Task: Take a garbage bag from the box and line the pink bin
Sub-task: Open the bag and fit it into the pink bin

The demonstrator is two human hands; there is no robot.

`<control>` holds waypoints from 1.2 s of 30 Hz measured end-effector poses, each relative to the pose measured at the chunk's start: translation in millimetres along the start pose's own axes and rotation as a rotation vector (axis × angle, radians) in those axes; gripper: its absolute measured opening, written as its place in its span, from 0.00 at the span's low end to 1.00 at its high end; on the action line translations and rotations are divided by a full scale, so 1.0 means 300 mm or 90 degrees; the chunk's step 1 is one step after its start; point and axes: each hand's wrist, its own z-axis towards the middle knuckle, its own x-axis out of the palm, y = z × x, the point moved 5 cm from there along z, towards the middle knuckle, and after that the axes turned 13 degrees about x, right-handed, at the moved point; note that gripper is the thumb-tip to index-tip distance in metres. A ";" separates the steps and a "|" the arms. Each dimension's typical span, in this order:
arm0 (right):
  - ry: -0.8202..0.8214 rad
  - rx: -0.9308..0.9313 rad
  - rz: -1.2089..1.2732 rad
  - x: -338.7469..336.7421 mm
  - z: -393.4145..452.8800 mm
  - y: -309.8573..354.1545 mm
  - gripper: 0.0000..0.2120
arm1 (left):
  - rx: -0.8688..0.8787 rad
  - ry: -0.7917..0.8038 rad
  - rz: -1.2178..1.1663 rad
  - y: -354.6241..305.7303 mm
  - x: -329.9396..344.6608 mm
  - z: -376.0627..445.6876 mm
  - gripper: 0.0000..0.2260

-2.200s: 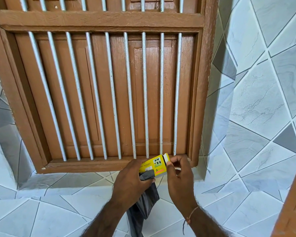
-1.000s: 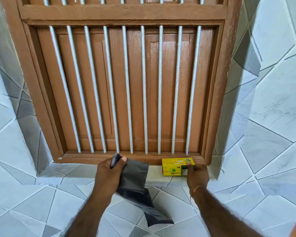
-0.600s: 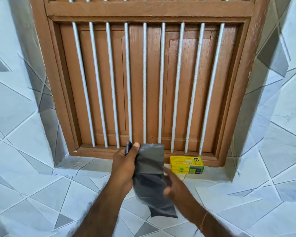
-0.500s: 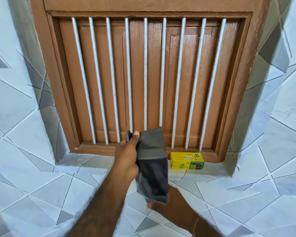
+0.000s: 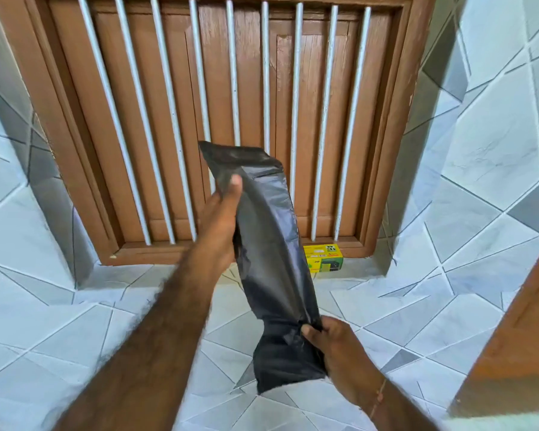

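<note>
A folded black garbage bag (image 5: 269, 244) hangs lengthwise between my two hands in front of the window. My left hand (image 5: 220, 222) grips its upper part, thumb pressed on the front. My right hand (image 5: 330, 346) pinches the bag near its lower end, with a short flap hanging below. The yellow garbage bag box (image 5: 324, 258) lies on the tiled sill at the window's lower right, partly hidden behind the bag. No pink bin is in view.
A brown wooden window (image 5: 156, 119) with white vertical bars (image 5: 324, 119) and shut shutters fills the wall ahead. Grey-white tiled walls (image 5: 486, 150) surround it. A wooden door edge (image 5: 517, 337) stands at the right.
My right hand set the box on the sill, let it go and took the bag's lower end. The bag has been raised and stretched out lengthwise between both hands.
</note>
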 end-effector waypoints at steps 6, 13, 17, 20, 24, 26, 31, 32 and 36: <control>-0.081 0.007 0.205 -0.071 -0.057 0.026 0.14 | -0.311 0.237 -0.021 0.348 0.033 -0.580 0.24; -0.026 0.031 0.098 -0.213 -0.242 -0.096 0.21 | -0.262 -0.011 0.204 0.361 0.048 -0.808 0.05; 0.229 0.189 0.173 -0.226 -0.405 -0.275 0.14 | -0.222 -0.097 0.201 0.299 0.128 -0.958 0.04; 0.209 0.222 0.245 -0.236 -0.501 -0.367 0.14 | -0.211 -0.132 0.270 0.283 0.176 -1.067 0.07; 0.073 0.203 0.221 -0.277 -0.615 -0.414 0.15 | -0.224 -0.080 0.247 0.248 0.227 -1.208 0.13; 0.031 0.186 0.232 -0.289 -0.663 -0.421 0.19 | -0.254 0.006 0.195 0.236 0.256 -1.272 0.08; 0.012 0.127 0.237 -0.282 -0.822 -0.390 0.18 | -0.233 -0.045 0.226 0.216 0.232 -1.383 0.07; 0.001 0.097 0.219 -0.272 -0.858 -0.381 0.17 | -0.228 -0.071 0.228 0.193 0.221 -1.408 0.09; -0.217 -0.087 -0.004 -0.260 -0.994 -0.357 0.17 | -0.205 -0.150 0.262 0.085 0.171 -1.475 0.15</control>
